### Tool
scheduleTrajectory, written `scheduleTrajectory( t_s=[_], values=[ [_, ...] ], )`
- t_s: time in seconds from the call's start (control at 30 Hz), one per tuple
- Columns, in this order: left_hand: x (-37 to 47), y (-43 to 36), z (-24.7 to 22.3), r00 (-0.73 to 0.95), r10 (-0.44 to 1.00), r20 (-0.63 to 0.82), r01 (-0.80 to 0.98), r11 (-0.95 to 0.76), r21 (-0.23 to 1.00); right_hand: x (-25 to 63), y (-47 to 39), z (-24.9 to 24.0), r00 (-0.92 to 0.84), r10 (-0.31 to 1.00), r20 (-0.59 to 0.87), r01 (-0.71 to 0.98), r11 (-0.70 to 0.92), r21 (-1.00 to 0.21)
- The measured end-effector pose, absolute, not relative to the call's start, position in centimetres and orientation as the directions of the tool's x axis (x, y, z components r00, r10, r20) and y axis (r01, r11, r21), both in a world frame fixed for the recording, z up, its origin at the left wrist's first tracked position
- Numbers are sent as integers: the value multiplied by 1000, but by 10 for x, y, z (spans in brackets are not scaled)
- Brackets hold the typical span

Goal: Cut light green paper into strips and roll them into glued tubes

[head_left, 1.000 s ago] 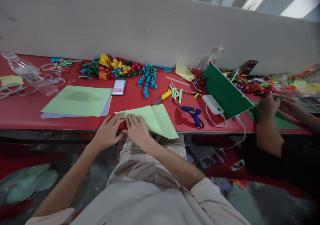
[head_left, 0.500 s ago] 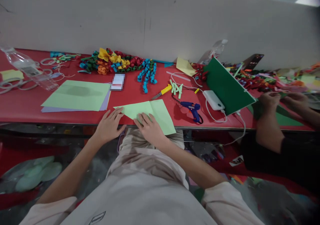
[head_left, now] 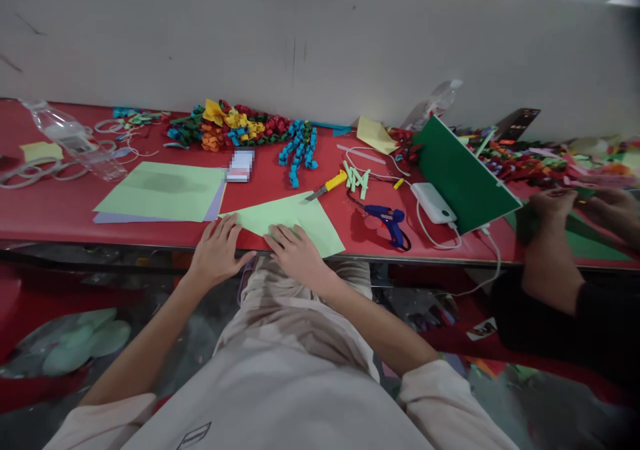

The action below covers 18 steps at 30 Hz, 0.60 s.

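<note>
At the near edge of the red table (head_left: 265, 190), we have the folded light-green paper (head_left: 303, 213) lying flat. Left hand (head_left: 216, 250) is on its left corner, fingers straight, a bit spread, pinching nothing; we read it as an anchor against sliding. Right hand (head_left: 297, 253) is palm-down on the near side, fingers extended and slightly apart, also gripping nothing; probably pressing the fold down. Craft knife (head_left: 334, 182) has its blade tip at the paper's far edge; over or under, we can't tell. Glue gun (head_left: 387, 217) lies to the right, likely parked within reach. Power bank (head_left: 433, 202) sits at the foot of the tilted green board (head_left: 460, 177); may help prop it, unconfirmed. Containers: clear plastic bottle (head_left: 75, 143) on its side far left, no liquid we can make out; second bottle (head_left: 443, 100) tilted behind the board, contents unclear. Below left, what looks like a clear bag (head_left: 37, 343) holds pale-green pieces (head_left: 107, 337), too dim to identify.
</note>
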<state>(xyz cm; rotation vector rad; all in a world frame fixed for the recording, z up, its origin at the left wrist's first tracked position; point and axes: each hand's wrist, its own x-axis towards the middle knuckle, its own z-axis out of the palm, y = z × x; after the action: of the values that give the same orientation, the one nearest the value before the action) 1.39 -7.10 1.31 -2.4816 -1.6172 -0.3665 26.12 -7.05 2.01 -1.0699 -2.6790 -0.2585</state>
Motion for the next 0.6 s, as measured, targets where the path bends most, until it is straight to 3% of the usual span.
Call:
scheduleTrajectory(
  t_s=[0.3,0.6],
  values=[
    [28,-71,11,339,907,251,940,-339,-46,304,-80,22,-747,619,242,659,737,148],
    [42,-87,13,265,932,247,963,-268,-24,333,-75,36,-729,654,200,680,724,114]
  ],
)
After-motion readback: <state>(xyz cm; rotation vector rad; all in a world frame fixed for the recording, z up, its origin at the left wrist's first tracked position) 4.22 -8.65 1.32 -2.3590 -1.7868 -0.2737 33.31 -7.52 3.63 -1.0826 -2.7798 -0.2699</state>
